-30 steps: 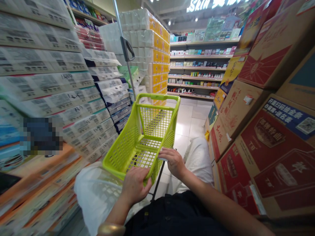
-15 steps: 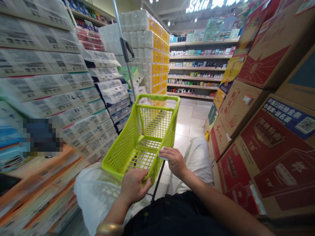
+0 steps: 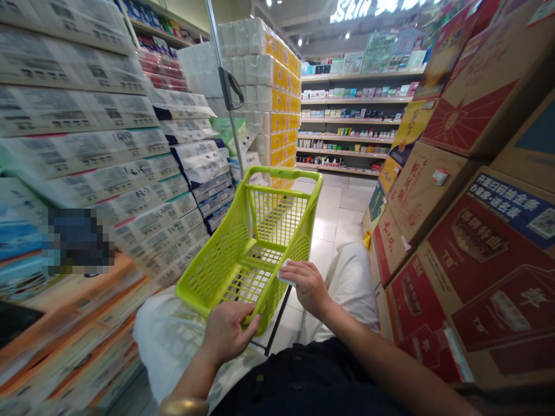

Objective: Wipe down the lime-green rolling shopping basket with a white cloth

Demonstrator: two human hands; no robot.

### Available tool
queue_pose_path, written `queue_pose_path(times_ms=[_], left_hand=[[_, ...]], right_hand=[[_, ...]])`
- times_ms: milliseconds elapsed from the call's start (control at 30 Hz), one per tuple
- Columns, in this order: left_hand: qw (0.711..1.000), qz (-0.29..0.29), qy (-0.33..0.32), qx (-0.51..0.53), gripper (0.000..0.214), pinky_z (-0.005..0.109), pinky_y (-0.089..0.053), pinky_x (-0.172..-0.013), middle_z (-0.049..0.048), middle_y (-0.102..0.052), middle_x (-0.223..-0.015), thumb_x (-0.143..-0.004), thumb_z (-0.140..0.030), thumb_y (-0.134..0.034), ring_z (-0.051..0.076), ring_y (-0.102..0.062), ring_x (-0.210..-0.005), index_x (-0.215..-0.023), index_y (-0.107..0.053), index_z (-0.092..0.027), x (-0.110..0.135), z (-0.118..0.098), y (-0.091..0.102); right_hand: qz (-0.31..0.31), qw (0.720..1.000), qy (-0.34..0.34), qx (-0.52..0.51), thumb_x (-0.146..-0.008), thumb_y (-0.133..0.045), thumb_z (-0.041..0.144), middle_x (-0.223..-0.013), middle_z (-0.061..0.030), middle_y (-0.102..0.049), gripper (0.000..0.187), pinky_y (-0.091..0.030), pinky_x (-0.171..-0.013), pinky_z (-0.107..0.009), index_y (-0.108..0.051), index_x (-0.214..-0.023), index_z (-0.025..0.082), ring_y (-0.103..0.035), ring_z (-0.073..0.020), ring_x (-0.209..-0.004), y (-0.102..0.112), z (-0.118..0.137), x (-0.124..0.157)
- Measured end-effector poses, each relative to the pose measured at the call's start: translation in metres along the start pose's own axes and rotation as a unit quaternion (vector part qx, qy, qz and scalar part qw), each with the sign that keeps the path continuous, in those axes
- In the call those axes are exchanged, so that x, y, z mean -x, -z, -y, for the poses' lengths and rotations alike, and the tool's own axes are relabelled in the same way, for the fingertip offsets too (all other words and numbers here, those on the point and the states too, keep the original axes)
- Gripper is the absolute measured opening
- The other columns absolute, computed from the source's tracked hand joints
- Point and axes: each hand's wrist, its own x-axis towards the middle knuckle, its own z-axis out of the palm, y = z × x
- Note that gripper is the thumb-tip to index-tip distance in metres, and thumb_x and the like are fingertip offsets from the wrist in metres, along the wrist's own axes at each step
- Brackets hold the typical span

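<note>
A lime-green plastic shopping basket (image 3: pixel 225 260) rests tilted across my lap and knees, its mouth facing up and away from me. My left hand (image 3: pixel 225 334) is curled over the basket's near rim, fingers wrapped round the edge. On the basket's right rim lies my right hand (image 3: pixel 306 283), pressing a small white cloth or wipe (image 3: pixel 286 279) against the plastic. The basket has nothing inside that I can see. Its long metal pull handle (image 3: pixel 229 98) rises behind it with a black grip.
Stacked tissue packs (image 3: pixel 130 173) wall the left side. Red and brown cartons (image 3: pixel 468 231) are piled close on the right. Toilet-paper bales (image 3: pixel 269 86) stand ahead, with product shelves (image 3: pixel 347 138) across the tiled aisle floor (image 3: pixel 333 219).
The basket has shifted slightly right and away. My left hand slid a little lower along the near rim; my right hand stays on the right rim with the cloth.
</note>
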Motion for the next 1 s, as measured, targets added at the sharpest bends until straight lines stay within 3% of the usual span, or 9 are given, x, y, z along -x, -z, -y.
queue_pose_path(times_ms=[200,500,600,667,800,900,1000], left_hand=[[0.999,-0.004,-0.035,-0.012,0.038,0.027,-0.040,-0.056,0.0025,-0.067,-0.063,-0.092,-0.039,-0.041,0.017,-0.061,-0.060,-0.072,-0.069,-0.022,0.006,0.010,0.000],[1.000,0.011,-0.009,0.009,0.039,0.025,-0.044,-0.059,0.0037,-0.068,-0.063,-0.091,-0.043,-0.041,0.017,-0.063,-0.062,-0.073,-0.069,-0.023,0.011,0.014,0.004],[0.997,0.075,0.017,0.001,0.044,0.025,-0.042,-0.056,0.0023,-0.069,-0.063,-0.093,-0.045,-0.038,0.017,-0.064,-0.061,-0.070,-0.068,-0.023,0.005,0.012,0.018],[0.991,0.122,0.051,-0.010,0.043,0.025,-0.043,-0.057,0.0010,-0.071,-0.066,-0.094,-0.047,-0.039,0.018,-0.067,-0.063,-0.079,-0.071,-0.025,-0.002,0.009,0.028],[0.991,0.069,0.111,-0.028,0.040,0.031,-0.050,-0.078,0.0055,-0.076,-0.101,-0.089,-0.045,-0.050,0.023,-0.071,-0.092,-0.119,-0.065,-0.023,-0.026,-0.003,0.034],[0.990,0.062,0.128,-0.022,0.040,0.032,-0.051,-0.081,0.0088,-0.075,-0.107,-0.089,-0.038,-0.051,0.023,-0.071,-0.096,-0.124,-0.060,-0.020,-0.042,-0.016,0.021],[0.974,0.107,0.188,-0.064,0.034,0.034,-0.050,-0.073,0.0118,-0.075,-0.100,-0.091,-0.036,-0.050,0.027,-0.071,-0.089,-0.118,-0.061,-0.018,-0.047,-0.030,0.006]], right_hand=[[0.025,0.997,0.068,-0.035,-0.097,-0.045,0.013,-0.109,0.0004,-0.077,0.033,-0.044,-0.099,-0.030,-0.072,-0.109,0.029,-0.065,-0.0130,-0.116,-0.006,0.030,0.006],[0.006,0.999,0.044,0.002,-0.098,-0.045,0.013,-0.106,-0.0010,-0.077,0.034,-0.046,-0.096,-0.032,-0.072,-0.109,0.029,-0.066,-0.0148,-0.113,-0.001,0.007,-0.001],[0.014,0.998,0.058,-0.005,-0.099,-0.046,0.017,-0.106,-0.0008,-0.077,0.031,-0.047,-0.095,-0.031,-0.072,-0.110,0.030,-0.066,-0.0150,-0.112,-0.004,0.016,0.000],[0.018,0.997,0.070,-0.008,-0.100,-0.046,0.018,-0.107,-0.0004,-0.077,0.031,-0.047,-0.095,-0.031,-0.072,-0.111,0.030,-0.066,-0.0148,-0.112,-0.005,0.020,0.000],[0.015,0.998,0.067,0.003,-0.100,-0.044,0.016,-0.109,-0.0005,-0.077,0.033,-0.046,-0.096,-0.032,-0.072,-0.109,0.029,-0.066,-0.0151,-0.112,0.001,0.011,-0.005],[-0.007,0.999,0.041,0.019,-0.099,-0.045,0.014,-0.108,-0.0015,-0.077,0.032,-0.046,-0.095,-0.034,-0.072,-0.109,0.028,-0.066,-0.0168,-0.111,0.004,0.001,-0.008],[-0.015,0.999,0.039,0.018,-0.099,-0.046,0.015,-0.108,-0.0013,-0.077,0.030,-0.046,-0.094,-0.034,-0.072,-0.109,0.027,-0.066,-0.0172,-0.112,0.000,0.006,-0.007]])
